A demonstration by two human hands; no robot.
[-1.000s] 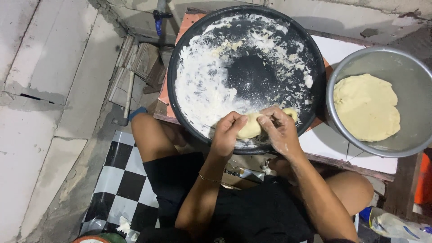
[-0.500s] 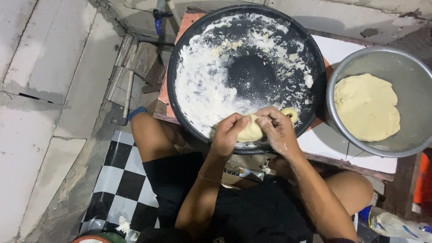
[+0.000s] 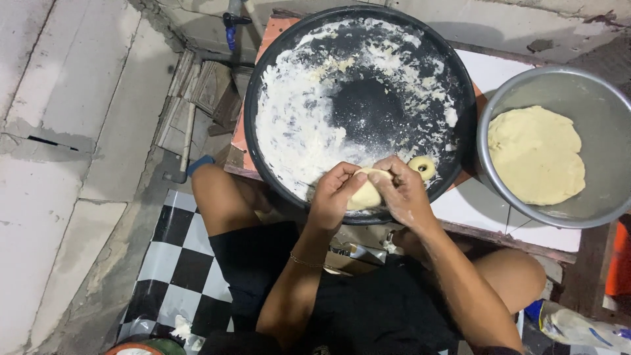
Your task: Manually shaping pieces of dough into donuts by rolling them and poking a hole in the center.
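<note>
Now | left hand (image 3: 334,197) and right hand (image 3: 402,192) have drawn closer, fingers clamped on dough lump (image 3: 365,194) | shaping continues over floured black tray (image 3: 276,98) | ring (image 3: 422,167) beside.

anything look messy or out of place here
Nothing is spilled or damaged. Flour is smeared unevenly over the black round tray, and one dough ring lies by the right hand; both hands hold a dough piece.
</note>
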